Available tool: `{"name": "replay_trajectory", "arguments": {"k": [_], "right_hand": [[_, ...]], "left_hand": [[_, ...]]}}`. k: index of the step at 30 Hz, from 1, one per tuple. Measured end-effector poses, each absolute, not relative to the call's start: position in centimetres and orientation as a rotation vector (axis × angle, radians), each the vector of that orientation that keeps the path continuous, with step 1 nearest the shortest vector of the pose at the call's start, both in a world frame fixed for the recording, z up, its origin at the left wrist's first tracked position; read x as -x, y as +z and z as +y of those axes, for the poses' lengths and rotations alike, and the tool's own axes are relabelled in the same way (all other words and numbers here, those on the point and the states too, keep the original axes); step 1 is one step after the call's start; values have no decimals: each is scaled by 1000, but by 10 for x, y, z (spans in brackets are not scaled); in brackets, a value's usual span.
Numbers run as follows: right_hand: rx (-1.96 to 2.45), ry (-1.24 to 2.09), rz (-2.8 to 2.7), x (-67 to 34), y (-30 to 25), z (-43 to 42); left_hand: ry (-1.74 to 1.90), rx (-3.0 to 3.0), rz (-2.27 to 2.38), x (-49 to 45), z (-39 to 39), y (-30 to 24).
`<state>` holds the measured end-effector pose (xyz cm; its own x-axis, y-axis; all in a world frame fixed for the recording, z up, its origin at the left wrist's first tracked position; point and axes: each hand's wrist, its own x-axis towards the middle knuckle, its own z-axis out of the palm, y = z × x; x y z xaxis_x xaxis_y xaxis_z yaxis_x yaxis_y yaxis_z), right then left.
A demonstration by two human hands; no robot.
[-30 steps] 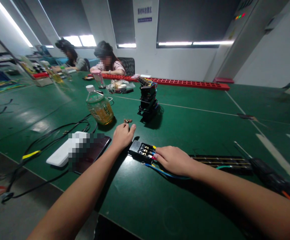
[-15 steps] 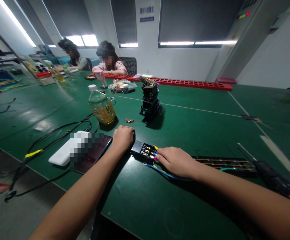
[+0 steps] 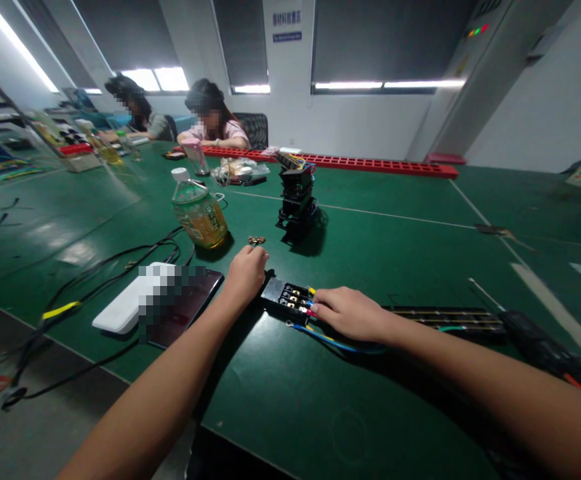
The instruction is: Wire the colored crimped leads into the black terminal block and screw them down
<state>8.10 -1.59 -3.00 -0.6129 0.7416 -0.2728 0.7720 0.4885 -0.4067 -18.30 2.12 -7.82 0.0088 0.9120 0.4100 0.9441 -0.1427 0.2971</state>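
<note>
A black terminal block (image 3: 273, 291) with brass and silver screw contacts lies on the green table in front of me. My right hand (image 3: 349, 312) is closed at its right end, its fingers on the wires with yellow, blue and red sleeves (image 3: 313, 308) that meet the contacts. A loose blue wire (image 3: 327, 343) with a ring end passes under that hand. Left of the block, my left hand (image 3: 247, 272) is closed, with its fingertips at a small pile of brass-coloured screws (image 3: 257, 240). Whatever it pinches is too small to make out.
A drink bottle (image 3: 199, 217), white power bank (image 3: 130, 300) and dark phone (image 3: 187, 313) stand left. Stacked black blocks (image 3: 295, 200) are farther back. On the right lie a long black strip (image 3: 445, 320) and an electric screwdriver (image 3: 535, 343). Two people sit across the table.
My left hand has moved from beside the terminal block's left end up to the screw pile. My right hand stays on the wires. The view has shifted slightly.
</note>
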Motion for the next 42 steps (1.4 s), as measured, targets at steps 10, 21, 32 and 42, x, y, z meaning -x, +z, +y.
{"name": "replay_trajectory", "arguments": {"k": [10,21,32,42], "right_hand": [[-1242,-866,2721,-82,-29,-11],[-1167,-723,2662,-75,-12,-10],[-1248,-856,2723,-79,-29,-10],[-1294,-862,2772,-81,-33,-14]], "left_hand": [[-1234,2265,-1907,174,1,-67],[-1538,2302,-1832,169,-12,-62],[-1532,2410,-1565,166,-14,-65],[-1484,2304,-1268,159,-20,-61]]}}
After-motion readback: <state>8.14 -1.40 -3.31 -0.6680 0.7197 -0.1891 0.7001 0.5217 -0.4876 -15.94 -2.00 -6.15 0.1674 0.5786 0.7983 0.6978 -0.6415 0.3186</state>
